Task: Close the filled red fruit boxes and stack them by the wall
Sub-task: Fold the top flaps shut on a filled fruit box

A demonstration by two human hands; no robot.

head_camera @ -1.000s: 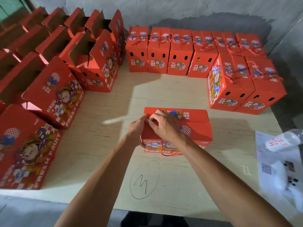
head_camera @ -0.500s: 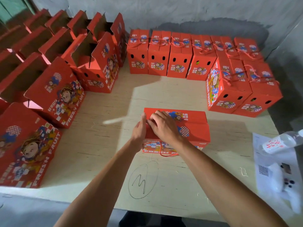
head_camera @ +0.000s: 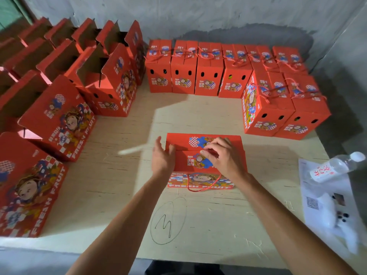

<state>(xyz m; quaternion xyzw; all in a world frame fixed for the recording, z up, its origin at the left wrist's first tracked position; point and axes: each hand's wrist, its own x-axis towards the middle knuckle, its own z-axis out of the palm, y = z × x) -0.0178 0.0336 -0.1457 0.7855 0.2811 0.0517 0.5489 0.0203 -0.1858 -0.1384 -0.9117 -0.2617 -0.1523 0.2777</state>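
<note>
A red box (head_camera: 206, 155) is seen mid-desk (head_camera: 119, 175), its top flaps pinched by the curled right hand (head_camera: 222, 157), while the left hand (head_camera: 161, 157) is held open against its left end.

Right hand (head_camera: 224, 157) pinches box (head_camera: 206, 161) flap (left hand (head_camera: 161, 157) beside).

Both arms are extended forward. Left hand (head_camera: 162, 157) is held open, fingers straight; right hand (head_camera: 222, 155) is curled, fingertips pinched.
</note>
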